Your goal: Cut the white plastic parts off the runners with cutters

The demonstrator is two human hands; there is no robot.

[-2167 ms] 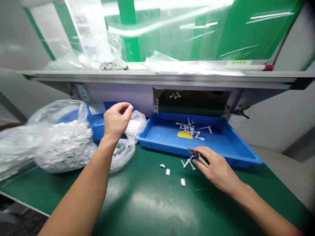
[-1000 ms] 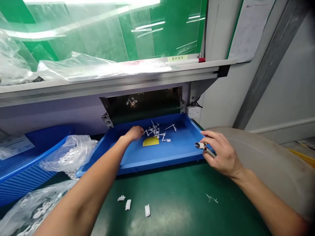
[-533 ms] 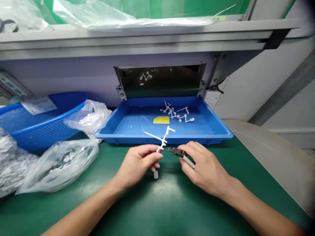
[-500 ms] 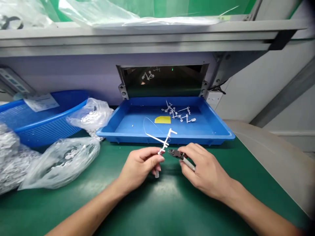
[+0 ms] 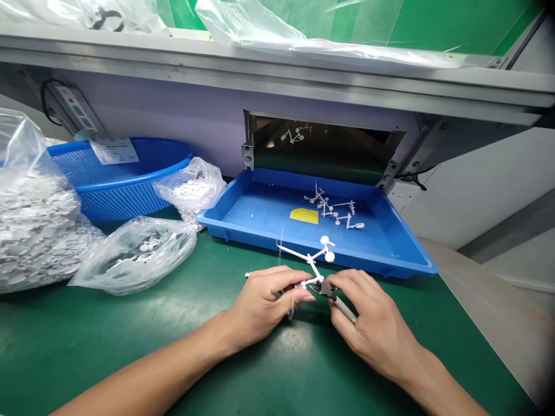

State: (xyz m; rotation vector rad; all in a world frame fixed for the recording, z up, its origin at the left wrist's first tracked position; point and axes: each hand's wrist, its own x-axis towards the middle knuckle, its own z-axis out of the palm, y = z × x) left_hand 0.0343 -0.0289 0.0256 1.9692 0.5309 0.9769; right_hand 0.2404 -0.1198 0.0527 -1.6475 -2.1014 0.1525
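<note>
Green table [image 5: 87, 341] under everything, glare near ctr. Blue tray [image 5: 234, 228] on it, just beyond your hands. Blue basket [image 5: 117, 199] back L, paper label [image 5: 115, 151] on it; bulging clear bag [image 5: 34, 231] of white bits at far L. Open bag [image 5: 134, 254] lies nearer you, smaller bag [image 5: 193, 188] btwn basket & tray. Your L hand [image 5: 260, 303]: thumb & fingers pinched tight on the white branched piece [image 5: 311, 261]. R hand [image 5: 370, 315]: curled round the cutters [image 5: 342, 307]. In the tray, R of ctr: cluster of white parts [image 5: 324, 203]. The piece itself is up by the tray's near wall, round discs [image 5: 329, 257] at one tip. Cutters' jaws at its stem, just R of your L fingertips; can't tell how far apart they are. Yellow patch [image 5: 304, 216] on tray floor. Tiny white bit [image 5: 248, 275] just beside L hand.
</note>
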